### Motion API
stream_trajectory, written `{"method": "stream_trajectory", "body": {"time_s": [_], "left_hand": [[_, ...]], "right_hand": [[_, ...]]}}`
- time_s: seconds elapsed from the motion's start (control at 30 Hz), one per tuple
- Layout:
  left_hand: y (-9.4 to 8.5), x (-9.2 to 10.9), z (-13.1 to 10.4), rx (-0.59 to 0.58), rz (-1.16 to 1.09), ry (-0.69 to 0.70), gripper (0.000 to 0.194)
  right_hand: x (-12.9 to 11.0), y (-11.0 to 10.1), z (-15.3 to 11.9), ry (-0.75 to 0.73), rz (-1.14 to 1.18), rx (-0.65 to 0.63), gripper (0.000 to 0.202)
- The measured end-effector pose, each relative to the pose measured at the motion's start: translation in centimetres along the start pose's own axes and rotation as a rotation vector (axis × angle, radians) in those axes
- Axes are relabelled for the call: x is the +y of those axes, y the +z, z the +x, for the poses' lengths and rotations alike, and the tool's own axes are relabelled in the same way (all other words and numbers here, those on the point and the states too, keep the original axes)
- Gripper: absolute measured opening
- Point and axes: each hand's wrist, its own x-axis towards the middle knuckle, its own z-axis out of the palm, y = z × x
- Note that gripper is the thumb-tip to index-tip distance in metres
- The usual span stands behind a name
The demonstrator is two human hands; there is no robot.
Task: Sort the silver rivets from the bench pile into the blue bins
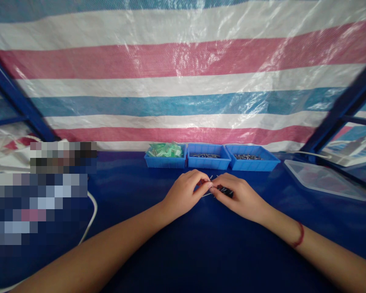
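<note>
My left hand and my right hand meet over the blue table, thumbs and fingers pinched together tip to tip. Whatever sits between the fingertips is too small to make out. Thin silvery rods show just below and around the fingertips. Under the curl of my right hand is a glossy black object; its kind is unclear, and I cannot tell whether it lies on the table or in the palm.
Three blue bins stand in a row beyond my hands: one with green packets, one with thin metal rods, one with small metal pieces. A translucent plastic lid lies right. A white cable runs along the left.
</note>
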Motion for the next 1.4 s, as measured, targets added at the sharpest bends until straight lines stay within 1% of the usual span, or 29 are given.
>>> {"method": "stream_trajectory", "body": {"time_s": [0.13, 0.2, 0.43, 0.6, 0.73, 0.8, 0.83, 0.87, 0.93, 1.0, 1.1, 1.17, 1.23, 1.4], "left_hand": [[0.0, 0.0, -0.1, 0.001, -0.008, 0.002, 0.008], [0.0, -0.1, -0.1, 0.001, -0.012, 0.007, 0.008], [-0.1, -0.1, 0.0, 0.010, -0.003, 0.015, 0.011], [0.0, -0.1, 0.0, 0.023, 0.090, -0.012, 0.011], [0.1, -0.2, -0.1, 0.009, 0.152, -0.028, 0.012], [0.2, -0.3, -0.1, 0.021, 0.170, -0.037, 0.012], [0.2, -0.3, -0.1, 0.032, 0.178, -0.046, 0.015], [0.3, -0.3, -0.2, 0.038, 0.184, -0.057, 0.020], [0.3, -0.2, -0.2, 0.027, 0.200, -0.068, 0.024], [0.3, 0.0, -0.3, -0.027, 0.227, -0.052, 0.021], [0.2, 0.2, -0.4, -0.114, 0.268, -0.010, 0.023], [0.2, 0.3, -0.4, -0.149, 0.275, 0.002, 0.021], [0.2, 0.3, -0.4, -0.163, 0.273, 0.003, 0.016], [0.2, 0.4, -0.2, -0.180, 0.274, -0.003, 0.011]], "right_hand": [[-0.1, -0.1, 0.0, -0.011, -0.005, -0.005, 0.012], [-0.2, -0.2, 0.1, -0.025, -0.020, 0.013, 0.011], [0.1, -0.1, 0.2, -0.032, -0.060, 0.191, 0.006], [-0.1, -0.4, 0.1, -0.043, -0.110, 0.291, 0.007], [-0.4, -0.5, 0.1, -0.084, -0.133, 0.292, 0.009], [-0.4, -0.7, 0.2, -0.093, -0.140, 0.281, 0.010], [-0.2, -0.9, 0.2, -0.084, -0.149, 0.290, 0.010], [0.1, -1.2, 0.3, -0.063, -0.164, 0.310, 0.011], [1.1, -2.1, 0.5, 0.033, -0.213, 0.385, 0.014], [2.6, -3.2, 0.6, 0.188, -0.294, 0.473, 0.017], [5.1, -5.0, 0.4, 0.398, -0.486, 0.532, 0.021], [6.5, -5.9, 0.2, 0.489, -0.573, 0.521, 0.023], [7.4, -6.4, -0.1, 0.560, -0.634, 0.488, 0.025], [7.9, -6.6, -0.4, 0.687, -0.699, 0.351, 0.031]]}}
